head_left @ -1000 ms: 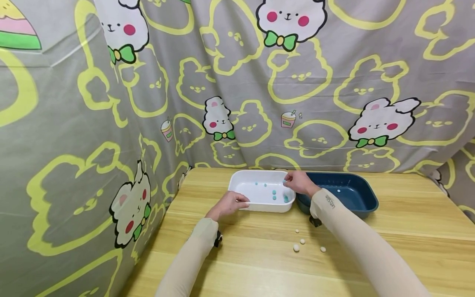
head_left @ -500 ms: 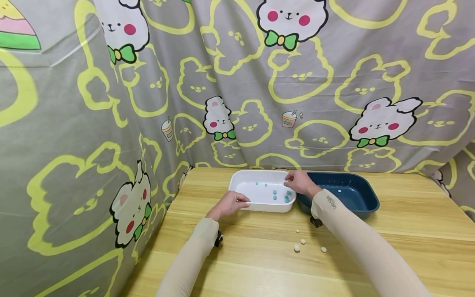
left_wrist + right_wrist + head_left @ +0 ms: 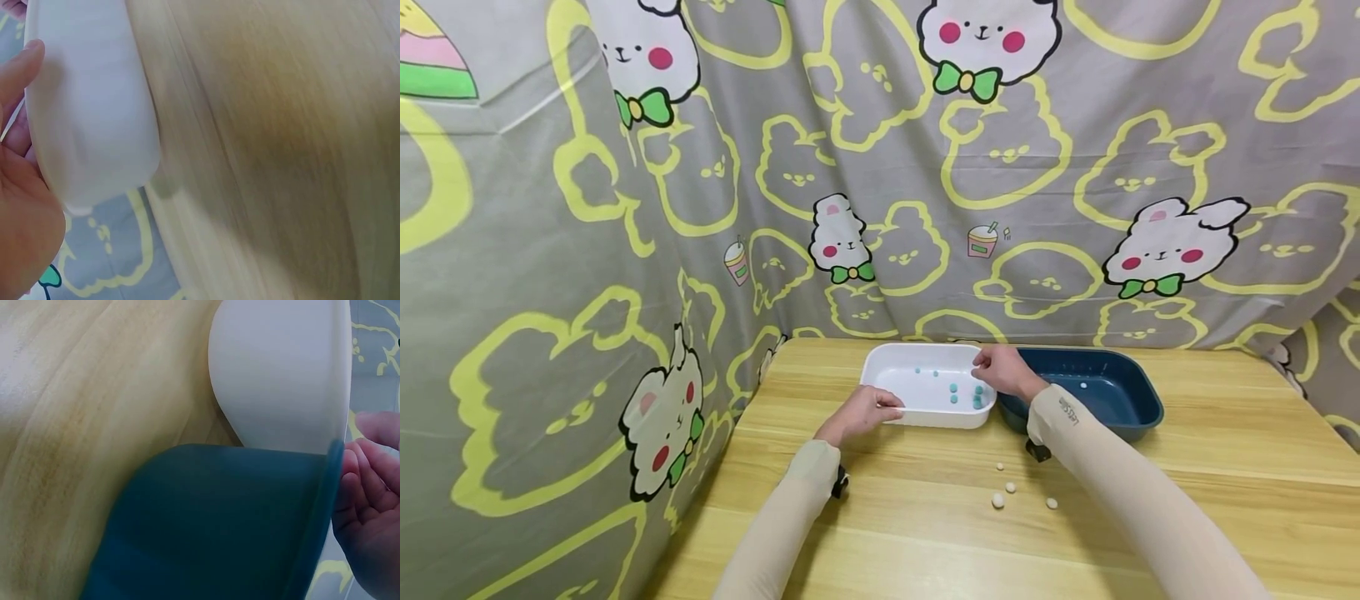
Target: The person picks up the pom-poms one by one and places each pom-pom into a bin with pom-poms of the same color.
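Observation:
A white rectangular tub [image 3: 887, 420] stands at the back of the table, with several small light-blue balls [image 3: 953, 388] on its floor. My left hand [image 3: 863, 412] grips its near rim at the left; in the left wrist view the thumb [image 3: 28, 65] lies against the outer wall, the fingers over the rim. Above the tub's right end hovers my right hand [image 3: 1003, 371], thumb and fingers a little apart and no ball showing between them. In the right wrist view, my right hand [image 3: 372, 506] is beside the rims where both tubs meet.
A dark blue tub [image 3: 1123, 392] adjoins the white one on its right, with one small white ball [image 3: 1083, 386] inside. Several white balls [image 3: 997, 501] lie on the wooden table [image 3: 895, 517] in front. A patterned curtain [image 3: 925, 175] hangs behind and at the left.
My right hand has let go of a light-blue ball, which now lies at the right end of the white tub. My left hand has stayed at the rim.

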Demonstrator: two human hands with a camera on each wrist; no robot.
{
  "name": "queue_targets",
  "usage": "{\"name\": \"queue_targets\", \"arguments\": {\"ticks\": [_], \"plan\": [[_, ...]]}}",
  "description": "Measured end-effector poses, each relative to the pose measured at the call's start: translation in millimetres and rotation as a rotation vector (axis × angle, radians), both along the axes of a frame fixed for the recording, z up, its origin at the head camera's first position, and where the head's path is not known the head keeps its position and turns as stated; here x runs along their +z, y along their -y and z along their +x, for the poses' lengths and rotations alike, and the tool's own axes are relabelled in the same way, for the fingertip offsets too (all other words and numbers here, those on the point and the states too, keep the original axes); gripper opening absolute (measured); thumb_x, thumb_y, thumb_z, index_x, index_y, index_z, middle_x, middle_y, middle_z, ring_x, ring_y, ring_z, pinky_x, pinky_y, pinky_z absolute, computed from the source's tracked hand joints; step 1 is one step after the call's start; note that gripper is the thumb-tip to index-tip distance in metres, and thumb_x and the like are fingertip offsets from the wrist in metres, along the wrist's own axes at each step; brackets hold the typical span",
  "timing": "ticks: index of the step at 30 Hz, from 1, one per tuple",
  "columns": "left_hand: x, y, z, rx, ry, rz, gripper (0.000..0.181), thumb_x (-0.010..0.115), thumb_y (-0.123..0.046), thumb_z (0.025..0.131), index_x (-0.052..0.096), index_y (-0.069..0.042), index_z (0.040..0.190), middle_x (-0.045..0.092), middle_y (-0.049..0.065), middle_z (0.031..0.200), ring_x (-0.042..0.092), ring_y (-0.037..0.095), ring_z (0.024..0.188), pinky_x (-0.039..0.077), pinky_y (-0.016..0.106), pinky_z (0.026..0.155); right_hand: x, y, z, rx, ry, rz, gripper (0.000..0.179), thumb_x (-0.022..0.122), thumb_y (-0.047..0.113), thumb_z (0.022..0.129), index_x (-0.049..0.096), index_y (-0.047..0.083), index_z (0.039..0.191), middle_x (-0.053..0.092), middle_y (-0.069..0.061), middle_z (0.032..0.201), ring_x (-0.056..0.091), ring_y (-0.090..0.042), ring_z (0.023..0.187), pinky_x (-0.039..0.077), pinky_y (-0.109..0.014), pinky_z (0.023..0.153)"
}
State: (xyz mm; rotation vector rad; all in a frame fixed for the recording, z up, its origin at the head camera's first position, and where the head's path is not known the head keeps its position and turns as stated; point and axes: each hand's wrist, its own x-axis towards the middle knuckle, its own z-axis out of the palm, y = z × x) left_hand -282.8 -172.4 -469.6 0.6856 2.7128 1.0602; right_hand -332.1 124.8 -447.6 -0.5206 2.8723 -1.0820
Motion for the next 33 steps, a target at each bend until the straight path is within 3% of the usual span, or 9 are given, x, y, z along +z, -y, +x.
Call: {"name": "queue_targets", "arguments": {"ticks": [11, 18, 24, 29, 33], "plan": [[6.2, -4.1, 2.2, -0.006, 0.005, -0.011, 0.007, 0.070, -0.021, 0.087, 0.074, -0.017, 0.091, 0.069, -0.009, 0.088, 0.060, 0.007, 0.086, 0.048, 0.026, 0.076, 2.0, -1, 6.2, 0.015, -0.018, 0.000, 0.024, 0.063, 0.012, 0.091, 0.066, -0.005, 0.108, 0.064, -0.010, 0.092, 0.058, -0.022, 0.083, 0.051, -0.038, 0.076], [13.3, -17.8, 6.0, -0.054, -0.041, -0.034, 0.028, 0.069, -0.025, 0.088, 0.067, -0.008, 0.110, 0.065, 0.002, 0.107, 0.058, 0.017, 0.103, 0.045, 0.035, 0.089, 17.2, -5, 22.1, 0.027, -0.014, 0.013, 0.024, 0.058, 0.020, 0.095, 0.065, 0.002, 0.108, 0.063, -0.008, 0.096, 0.057, -0.022, 0.086, 0.049, -0.039, 0.078], [28.1, -45.3, 17.1, -0.129, -0.132, -0.036, 0.025, 0.068, -0.019, 0.088, 0.068, -0.005, 0.109, 0.066, 0.003, 0.107, 0.058, 0.019, 0.104, 0.044, 0.038, 0.092, 28.6, -30, 48.6, 0.056, -0.081, 0.063, 0.024, 0.056, 0.022, 0.096, 0.066, 0.003, 0.107, 0.062, -0.004, 0.093, 0.055, -0.018, 0.081, 0.048, -0.038, 0.074], [32.9, -71.6, 34.7, -0.244, -0.111, -0.033, 0.018, 0.067, -0.015, 0.088, 0.071, -0.005, 0.102, 0.066, -0.001, 0.098, 0.060, 0.012, 0.095, 0.047, 0.035, 0.088, 22.9, -69, 73.6, 0.040, -0.134, 0.087, 0.022, 0.056, 0.019, 0.097, 0.066, 0.002, 0.106, 0.062, -0.003, 0.092, 0.055, -0.016, 0.078, 0.048, -0.038, 0.072], [32.1, -91.7, 51.6, -0.358, -0.077, -0.061, 0.015, 0.068, -0.016, 0.089, 0.072, -0.006, 0.099, 0.066, -0.006, 0.095, 0.059, 0.004, 0.089, 0.048, 0.027, 0.083, 13.1, -108, 92.5, 0.022, -0.173, 0.117, 0.020, 0.057, 0.019, 0.096, 0.067, 0.003, 0.104, 0.063, -0.001, 0.091, 0.058, -0.016, 0.081, 0.049, -0.040, 0.072]]}}
